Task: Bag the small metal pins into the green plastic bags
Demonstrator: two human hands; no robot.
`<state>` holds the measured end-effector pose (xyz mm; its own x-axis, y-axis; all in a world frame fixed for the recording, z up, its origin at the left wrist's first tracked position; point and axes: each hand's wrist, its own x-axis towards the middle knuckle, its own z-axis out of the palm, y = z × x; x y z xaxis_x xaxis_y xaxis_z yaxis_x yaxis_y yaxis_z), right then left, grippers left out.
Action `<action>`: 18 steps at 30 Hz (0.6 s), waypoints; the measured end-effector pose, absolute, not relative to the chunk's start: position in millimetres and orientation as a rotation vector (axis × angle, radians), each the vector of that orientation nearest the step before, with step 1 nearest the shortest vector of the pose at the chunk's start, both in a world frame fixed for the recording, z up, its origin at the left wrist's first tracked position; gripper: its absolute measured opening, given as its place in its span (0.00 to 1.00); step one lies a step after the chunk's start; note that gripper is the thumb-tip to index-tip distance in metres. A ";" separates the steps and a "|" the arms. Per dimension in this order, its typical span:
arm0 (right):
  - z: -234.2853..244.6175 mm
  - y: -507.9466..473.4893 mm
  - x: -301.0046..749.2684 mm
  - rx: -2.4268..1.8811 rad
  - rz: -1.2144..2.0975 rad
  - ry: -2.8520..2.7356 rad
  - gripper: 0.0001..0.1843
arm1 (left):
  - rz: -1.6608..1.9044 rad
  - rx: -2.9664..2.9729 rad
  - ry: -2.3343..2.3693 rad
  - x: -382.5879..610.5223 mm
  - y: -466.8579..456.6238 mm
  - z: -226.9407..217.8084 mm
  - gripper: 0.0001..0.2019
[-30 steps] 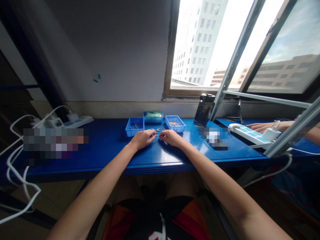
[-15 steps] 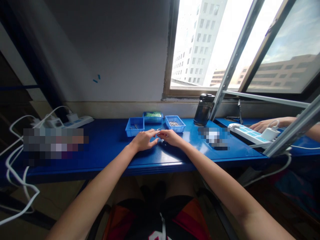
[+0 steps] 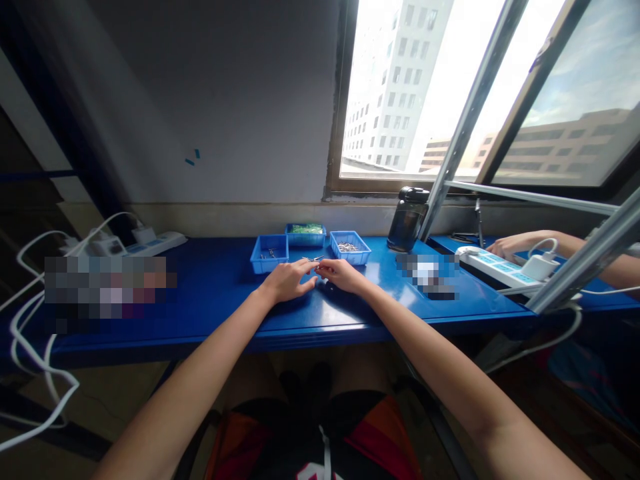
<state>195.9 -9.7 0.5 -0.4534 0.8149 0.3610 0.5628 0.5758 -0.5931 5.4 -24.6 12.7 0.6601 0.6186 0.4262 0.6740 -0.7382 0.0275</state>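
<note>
My left hand (image 3: 287,281) and my right hand (image 3: 340,275) meet just above the blue table, in front of the trays. A small, thin metal piece (image 3: 317,258) shows at the fingertips; its exact kind is too small to make out. My left fingers are closed about it, thumb held lower and apart. The right thumb and fingers pinch at its near end, partly hidden. Beyond my left hand is a blue tray (image 3: 270,267) with a few metal pieces. Past my right hand, another blue tray (image 3: 356,258) holds many small metal pieces.
A third blue tray (image 3: 305,242) with green contents stands behind. To the right are a dark bottle (image 3: 407,223), a metal frame post (image 3: 463,113) and a white power strip (image 3: 495,267). Another person's hand (image 3: 515,245) is beyond it. White cables (image 3: 47,363) hang at left.
My hands stay almost in place with the small metal piece between them. At the right, the other person's hand has shifted slightly left.
</note>
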 end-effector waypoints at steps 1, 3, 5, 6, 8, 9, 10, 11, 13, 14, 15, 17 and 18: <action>0.9 -9.9 196.3 -1.116 0.494 -2.181 0.12 | -0.633 -2.734 -1.076 5.3 -23.3 11.7 0.18; 1.7 -10.4 197.1 -1.151 0.449 -2.183 0.11 | -0.644 -2.726 -1.077 4.8 -20.2 9.4 0.16; 2.4 -10.7 197.7 -1.159 0.423 -2.193 0.10 | -0.647 -2.714 -1.080 4.2 -17.2 7.4 0.14; 2.7 -10.7 198.0 -1.158 0.411 -2.195 0.10 | -0.642 -2.707 -1.087 3.9 -16.1 6.7 0.14; 2.9 -10.4 198.4 -1.157 0.385 -2.185 0.10 | -0.631 -2.695 -1.110 3.3 -14.8 6.0 0.13; 2.8 -10.1 198.7 -1.155 0.374 -2.174 0.10 | -0.628 -2.693 -1.122 3.1 -14.7 6.1 0.13; 2.6 -9.8 199.0 -1.150 0.367 -2.161 0.11 | -0.628 -2.695 -1.134 3.0 -14.8 6.2 0.13; 2.4 -9.4 199.2 -1.140 0.364 -2.150 0.11 | -0.630 -2.698 -1.146 3.0 -15.2 6.5 0.13; 2.1 -9.3 199.4 -1.106 0.374 -2.140 0.12 | -0.634 -2.701 -1.168 3.1 -16.0 6.9 0.12; 2.3 -9.6 199.3 -1.085 0.384 -2.137 0.12 | -0.636 -2.697 -1.183 3.2 -16.4 7.1 0.12; 2.7 -10.3 199.1 -1.064 0.397 -2.135 0.13 | -0.636 -2.692 -1.199 3.2 -16.7 7.3 0.12; 4.3 -12.8 198.1 -1.014 0.443 -2.143 0.14 | -0.623 -2.688 -1.223 3.2 -16.8 7.3 0.13; 5.5 -14.4 197.5 -0.987 0.477 -2.154 0.15 | -0.611 -2.694 -1.227 3.2 -16.6 7.3 0.13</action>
<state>197.5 -14.4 5.5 -0.4573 0.7671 0.4500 0.5056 0.6405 -0.5780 3.2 -16.6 7.3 0.5902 0.6969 0.4075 0.7449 -0.6647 0.0578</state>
